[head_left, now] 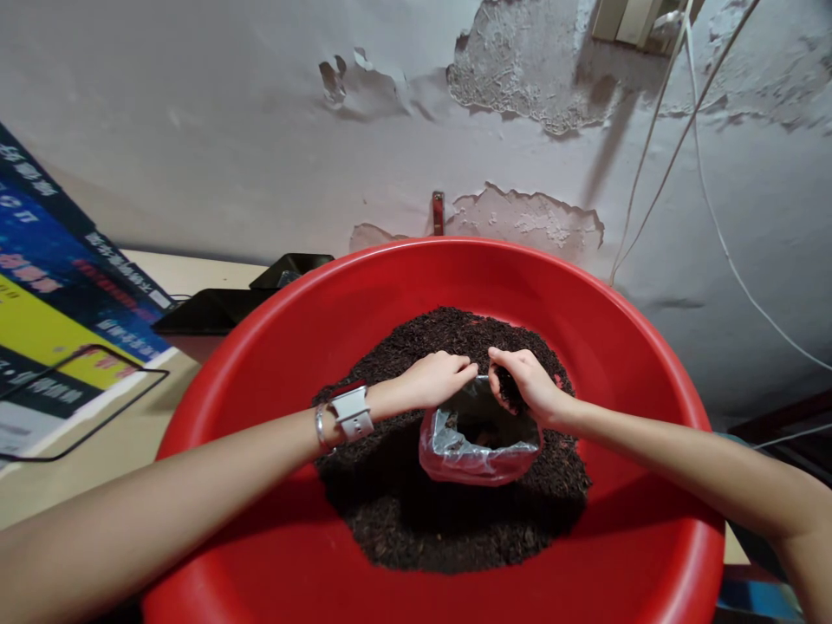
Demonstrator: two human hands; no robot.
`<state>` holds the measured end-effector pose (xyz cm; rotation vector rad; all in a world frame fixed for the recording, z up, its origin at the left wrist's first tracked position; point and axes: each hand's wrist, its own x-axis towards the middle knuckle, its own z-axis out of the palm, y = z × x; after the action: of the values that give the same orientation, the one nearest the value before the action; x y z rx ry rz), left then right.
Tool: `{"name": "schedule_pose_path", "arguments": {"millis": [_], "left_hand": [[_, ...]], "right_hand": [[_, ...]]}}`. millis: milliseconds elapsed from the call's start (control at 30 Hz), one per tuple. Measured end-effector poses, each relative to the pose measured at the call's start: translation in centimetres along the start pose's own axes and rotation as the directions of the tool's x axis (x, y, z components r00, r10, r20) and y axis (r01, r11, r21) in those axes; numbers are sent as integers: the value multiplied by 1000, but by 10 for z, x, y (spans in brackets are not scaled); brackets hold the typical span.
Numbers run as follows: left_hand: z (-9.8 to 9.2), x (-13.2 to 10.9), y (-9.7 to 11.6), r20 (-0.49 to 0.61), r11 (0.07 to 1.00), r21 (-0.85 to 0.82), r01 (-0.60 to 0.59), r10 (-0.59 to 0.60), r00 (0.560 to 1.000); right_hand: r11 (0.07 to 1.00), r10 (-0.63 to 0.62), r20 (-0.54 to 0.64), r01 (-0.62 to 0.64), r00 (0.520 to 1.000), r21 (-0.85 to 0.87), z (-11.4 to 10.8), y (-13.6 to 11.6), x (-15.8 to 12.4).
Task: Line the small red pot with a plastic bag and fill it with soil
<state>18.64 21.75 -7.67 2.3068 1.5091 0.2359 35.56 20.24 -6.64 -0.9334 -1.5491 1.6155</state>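
Note:
A big red plastic basin [279, 338] fills the middle of the view and holds a heap of dark crumbly soil [455, 511]. In the heap stands a small clear plastic bag [477, 455] with a reddish tint, its mouth open upward. My left hand [435, 380], with a white watch and a bangle on the wrist, lies curled on the soil at the bag's far left rim. My right hand [523, 381] is cupped around a clump of soil right over the bag's mouth. The fingertips of both hands nearly meet.
A peeling grey wall [260, 130] rises right behind the basin, with white cables [708, 208] hanging at the right. At left, a printed blue and yellow carton [52, 286], a black wire frame [97, 407] and flat black objects [214, 308] lie on a beige tabletop.

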Motion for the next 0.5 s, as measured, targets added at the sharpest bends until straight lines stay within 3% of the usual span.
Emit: {"name": "schedule_pose_path", "arguments": {"millis": [500], "left_hand": [[2, 1, -2, -5, 999, 31, 9, -8, 1000]], "right_hand": [[999, 37, 66, -39, 997, 30, 0, -1, 0]]}}
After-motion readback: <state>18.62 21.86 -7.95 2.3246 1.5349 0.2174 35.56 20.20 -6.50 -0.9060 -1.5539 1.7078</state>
